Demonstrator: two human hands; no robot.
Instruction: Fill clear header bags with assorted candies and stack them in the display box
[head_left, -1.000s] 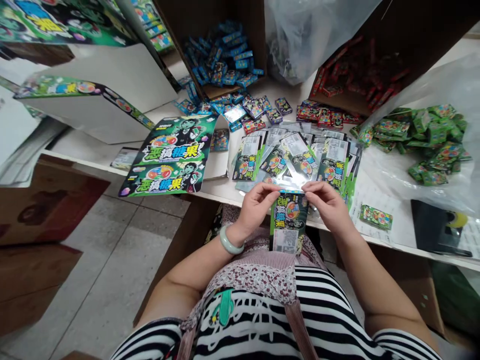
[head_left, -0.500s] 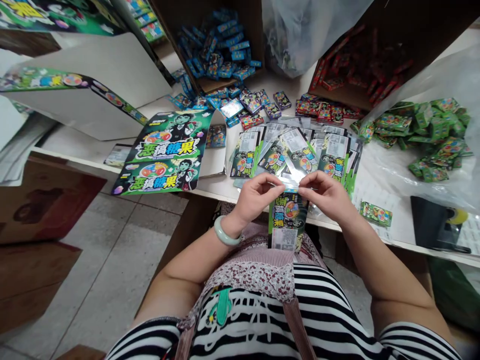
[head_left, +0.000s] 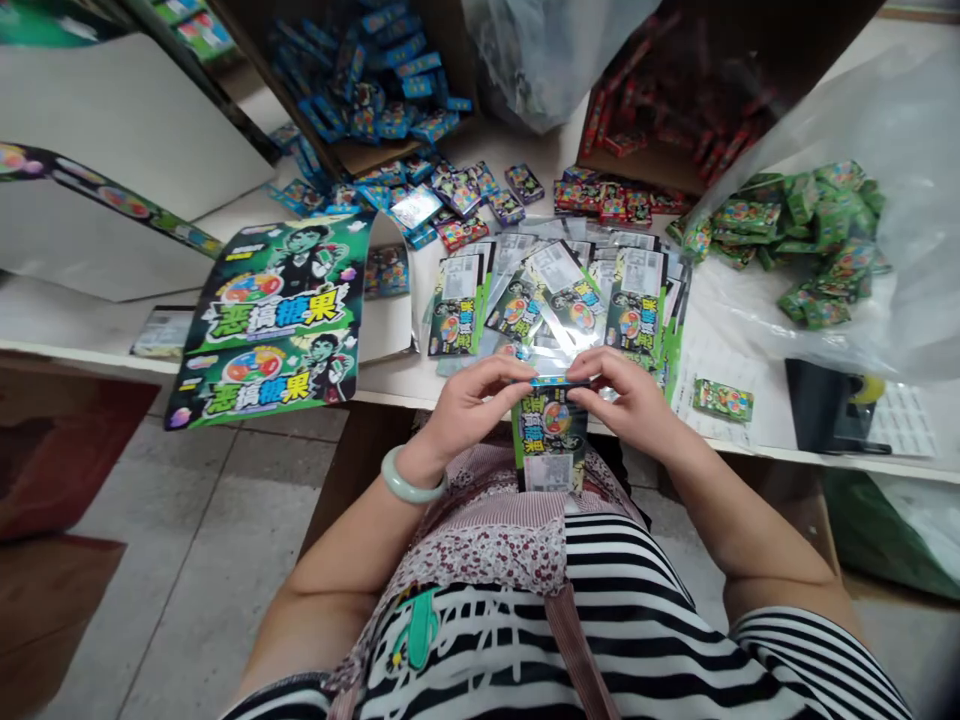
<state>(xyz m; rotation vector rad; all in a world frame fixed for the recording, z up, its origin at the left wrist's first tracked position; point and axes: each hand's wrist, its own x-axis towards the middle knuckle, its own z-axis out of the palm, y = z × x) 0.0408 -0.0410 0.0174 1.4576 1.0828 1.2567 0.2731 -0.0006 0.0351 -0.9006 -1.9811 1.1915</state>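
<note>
- Packet [head_left: 551, 435]: 1 in hand, lower centre of frame, hanging over the lap just off the table's front edge. Dark printed face up, blue strip along its top edge.
- Left hand [head_left: 476, 405]: thumb and forefinger pinch the packet's upper left corner. 1 pale green bangle [head_left: 411, 478] on that wrist.
- Right hand [head_left: 626, 400]: thumb and forefinger pinch the upper right corner.
- Table [head_left: 75, 325]: white top, cluttered, runs across the frame.
- Packet pile [head_left: 570, 285]: centre, just beyond the hands. At least 4 faces readable; rest overlap, can't count.
- Loose green box [head_left: 724, 400]: 1, right of centre, near front edge.
- Black holder [head_left: 825, 410] with yellow roll: 1, right side.
- Green display carton [head_left: 270, 320]: 1, left of centre, overhanging the edge.
- Blue boxes [head_left: 367, 80]: upper left of centre, in and spilling from a brown carton; too many to count.
- Red boxes [head_left: 675, 120]: upper right of centre, second brown carton; same.
- Green boxes [head_left: 825, 225]: heap at right, by clear plastic; same.
- Room: grey tiled floor [head_left: 262, 500], lower left; 2 cardboard cartons [head_left: 67, 450] at left edge.
</note>
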